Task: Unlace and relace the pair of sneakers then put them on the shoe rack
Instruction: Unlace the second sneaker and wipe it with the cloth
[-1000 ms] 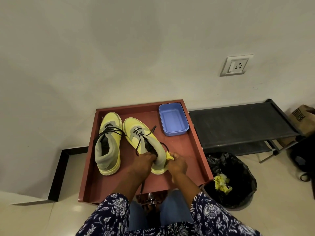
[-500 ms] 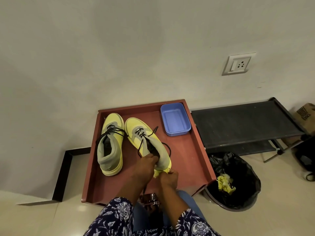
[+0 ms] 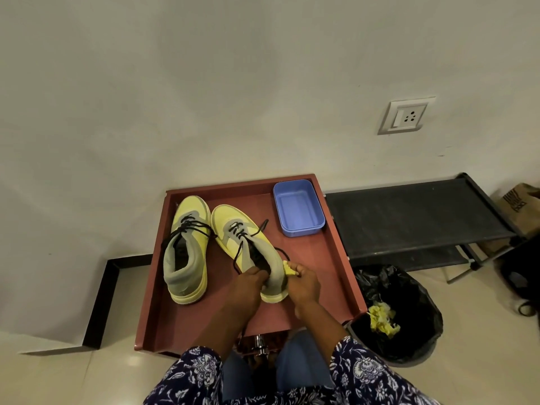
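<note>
In the head view, a reddish-brown worktop (image 3: 336,258) with a raised rim is seen against a pale wall, and the pair of yellow and grey sneakers is set on it side by side, toes toward the wall. The left sneaker (image 3: 187,247) stands free near the left rim, its black lace (image 3: 193,228) threaded across the top eyelets. The right sneaker (image 3: 248,244) is angled with its heel toward the person, and its black lace (image 3: 241,238) is only partly threaded, loose ends trailing over the sides.

The heel collar of the right sneaker is gripped on its left side by the left hand (image 3: 248,283), whose fingers are curled over the opening. A small crumpled yellow wad (image 3: 289,269) is pinched in the curled fingers of the right hand (image 3: 304,283), just at the right side of the same heel; whether the wad touches the shoe cannot be told.

A blue plastic tub (image 3: 298,209) is placed at the far right corner of the worktop. A black shoe rack (image 3: 409,217) stands beside the worktop on the right, and a bin lined with a black bag (image 3: 409,311), holding yellow crumpled paper (image 3: 381,317), is set on the floor in front of it. A wall socket (image 3: 406,115) is mounted above the rack.
</note>
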`<state>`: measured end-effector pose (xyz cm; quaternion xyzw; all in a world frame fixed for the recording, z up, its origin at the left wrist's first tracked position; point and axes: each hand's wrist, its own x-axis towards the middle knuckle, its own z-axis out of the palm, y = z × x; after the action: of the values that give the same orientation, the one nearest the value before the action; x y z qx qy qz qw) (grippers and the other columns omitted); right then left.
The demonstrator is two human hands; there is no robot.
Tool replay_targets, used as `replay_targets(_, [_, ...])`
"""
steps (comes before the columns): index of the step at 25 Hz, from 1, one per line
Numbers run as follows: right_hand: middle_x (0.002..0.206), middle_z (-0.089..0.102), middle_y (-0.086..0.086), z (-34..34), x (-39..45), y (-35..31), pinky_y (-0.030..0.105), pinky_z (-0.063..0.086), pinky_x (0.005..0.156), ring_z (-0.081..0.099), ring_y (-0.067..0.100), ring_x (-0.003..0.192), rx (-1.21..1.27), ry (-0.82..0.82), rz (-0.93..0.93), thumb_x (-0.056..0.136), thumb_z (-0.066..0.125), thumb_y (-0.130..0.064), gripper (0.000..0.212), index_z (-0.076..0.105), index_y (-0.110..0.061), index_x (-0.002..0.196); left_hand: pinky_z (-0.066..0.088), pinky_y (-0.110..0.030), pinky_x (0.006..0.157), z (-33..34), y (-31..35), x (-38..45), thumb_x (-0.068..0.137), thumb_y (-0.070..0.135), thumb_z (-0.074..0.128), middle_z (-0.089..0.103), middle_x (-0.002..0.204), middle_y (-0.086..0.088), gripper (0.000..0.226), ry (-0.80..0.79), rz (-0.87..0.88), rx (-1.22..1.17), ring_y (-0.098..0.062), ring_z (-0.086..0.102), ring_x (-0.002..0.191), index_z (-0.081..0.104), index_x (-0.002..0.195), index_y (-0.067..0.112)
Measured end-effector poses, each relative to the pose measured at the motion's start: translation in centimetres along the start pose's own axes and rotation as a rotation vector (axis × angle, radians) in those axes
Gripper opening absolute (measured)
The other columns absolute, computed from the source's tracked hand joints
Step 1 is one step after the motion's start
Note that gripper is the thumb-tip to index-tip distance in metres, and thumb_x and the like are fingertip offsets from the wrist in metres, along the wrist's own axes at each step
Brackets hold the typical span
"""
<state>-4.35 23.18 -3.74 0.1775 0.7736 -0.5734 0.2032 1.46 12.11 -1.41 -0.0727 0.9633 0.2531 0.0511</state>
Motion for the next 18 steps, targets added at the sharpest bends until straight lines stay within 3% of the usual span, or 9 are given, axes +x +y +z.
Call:
replay_targets(2, [0.114, 0.066, 0.004, 0.1, -0.4, 0.0, 0.033, 0.051, 0.092, 0.060, 0.022, 0.105, -0.019, -0.029, -0.043, 0.085, 0.050, 0.002, 0.037, 0.065, -0.012, 0.116, 0.034, -0.031, 0.067, 0.7, -0.1, -0.5, 0.081, 0.017, 0.033, 0.056, 0.107, -0.017, 0.041, 0.060, -0.041, -0.023, -0.035, 0.057, 0.094, 0.058, 0.108, 0.000])
replay_targets(4, [0.118, 0.065, 0.005, 0.4, -1.0, 0.7, 0.035, 0.050, 0.095, 0.060, 0.022, 0.107, -0.049, -0.012, -0.089, 0.085, 0.049, 0.003, 0.039, 0.064, -0.012, 0.118, 0.029, -0.019, 0.068, 1.5, 0.3, -1.3, 0.088, 0.010, 0.047, 0.053, 0.111, -0.012, 0.028, 0.154, -0.068, -0.115, -0.029, 0.055, 0.097, 0.055, 0.113, 0.002])
replay_targets(7, [0.119, 0.062, 0.007, 0.9, -2.3, 2.1, 0.037, 0.049, 0.097, 0.058, 0.023, 0.108, -0.081, 0.015, -0.148, 0.086, 0.051, 0.001, 0.039, 0.062, -0.014, 0.119, 0.028, -0.010, 0.073, 2.7, 1.2, -2.5, 0.085, 0.008, 0.060, 0.053, 0.111, -0.013, 0.031, 0.287, -0.144, -0.312, -0.025, 0.054, 0.098, 0.055, 0.115, -0.001])
replay_targets(11, [0.116, 0.061, 0.008, 0.8, -3.9, 3.2, 0.027, 0.046, 0.094, 0.057, 0.021, 0.107, -0.088, 0.020, -0.227, 0.087, 0.052, 0.003, 0.035, 0.064, -0.011, 0.117, 0.032, -0.010, 0.069, 3.5, 1.3, -3.2, 0.087, 0.009, 0.061, 0.057, 0.104, -0.011, 0.026, 0.405, -0.223, -0.407, -0.016, 0.053, 0.085, 0.059, 0.112, 0.003])
replay_targets(13, [0.114, 0.061, 0.007, 0.8, -4.5, 4.0, 0.021, 0.046, 0.092, 0.058, 0.018, 0.105, -0.070, -0.005, -0.254, 0.086, 0.053, 0.006, 0.035, 0.065, -0.010, 0.115, 0.034, -0.010, 0.068, 3.6, 1.0, -3.7, 0.086, 0.009, 0.062, 0.060, 0.098, -0.013, 0.020, 0.450, -0.203, -0.404, -0.018, 0.056, 0.081, 0.063, 0.104, 0.002])
replay_targets(16, [0.110, 0.064, 0.005, 1.0, -4.8, 4.8, 0.002, 0.043, 0.082, 0.060, 0.016, 0.102, -0.063, -0.018, -0.295, 0.085, 0.055, 0.009, 0.033, 0.067, -0.008, 0.111, 0.044, -0.015, 0.072, 3.7, 0.2, -4.5, 0.085, 0.018, 0.055, 0.064, 0.100, -0.015, 0.024, 0.454, -0.180, -0.387, -0.027, 0.064, 0.089, 0.065, 0.100, 0.002])
replay_targets(18, [0.108, 0.066, 0.007, 1.2, -4.6, 4.5, -0.001, 0.041, 0.077, 0.061, 0.016, 0.100, -0.094, -0.014, -0.322, 0.085, 0.056, 0.007, 0.031, 0.067, -0.007, 0.110, 0.045, -0.015, 0.075, 3.8, -0.3, -4.6, 0.086, 0.024, 0.051, 0.065, 0.101, -0.017, 0.030, 0.458, -0.164, -0.379, -0.029, 0.065, 0.093, 0.066, 0.097, 0.000])
